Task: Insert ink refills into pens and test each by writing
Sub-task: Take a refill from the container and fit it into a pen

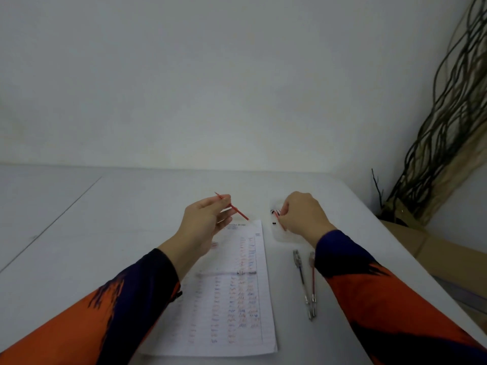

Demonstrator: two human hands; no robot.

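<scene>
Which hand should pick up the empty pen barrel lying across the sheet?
Probably the right hand: the left hand already pinches the red refill, while the right only fingers the small packet of parts. The barrel lies between both.

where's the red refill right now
In the head view the red refill is pinched in the left hand, raised just beyond the top edge of the test sheet, left of the right hand.

White bench (110,233), a thin seam line running diagonally across its left part. Plain pale wall (210,75) behind. Bundle of dark and tan cords (448,114) leaning in right corner. Brown cardboard box (445,256) beside bench's right edge.
</scene>
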